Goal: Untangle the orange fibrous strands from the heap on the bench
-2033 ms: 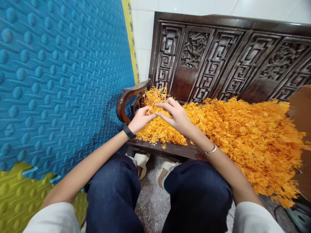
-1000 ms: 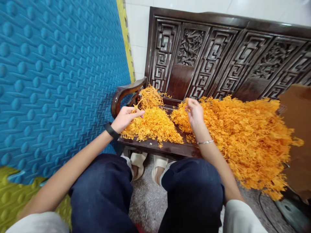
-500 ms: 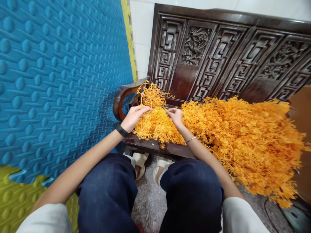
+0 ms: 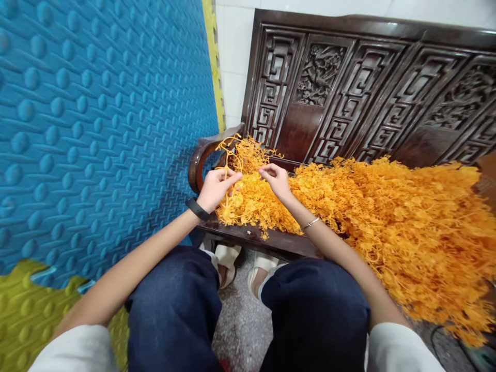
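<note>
My left hand (image 4: 219, 188) is closed on a branching orange plastic stem (image 4: 228, 155), whose bare forked twigs stick up above the fingers. A little to its right, my right hand (image 4: 275, 181) has thumb and fingertips pinched together; whether a small piece sits in the pinch is too small to tell. Both hands hover over a pile of orange plastic sprigs (image 4: 259, 206) on the dark wooden bench (image 4: 279, 243). A smaller clump of thin orange stems (image 4: 250, 155) lies behind the hands.
A large heap of orange sprigs (image 4: 418, 222) covers the bench to the right and spills past its front. The carved backrest (image 4: 321, 103) rises behind, with a curved armrest (image 4: 197, 160) at left. Blue foam matting (image 4: 96, 129) stands along the left. My knees are close below the bench edge.
My hands have come slightly closer together, and the forked stem in my left hand now shows more clearly. The whole view has shifted a little.
</note>
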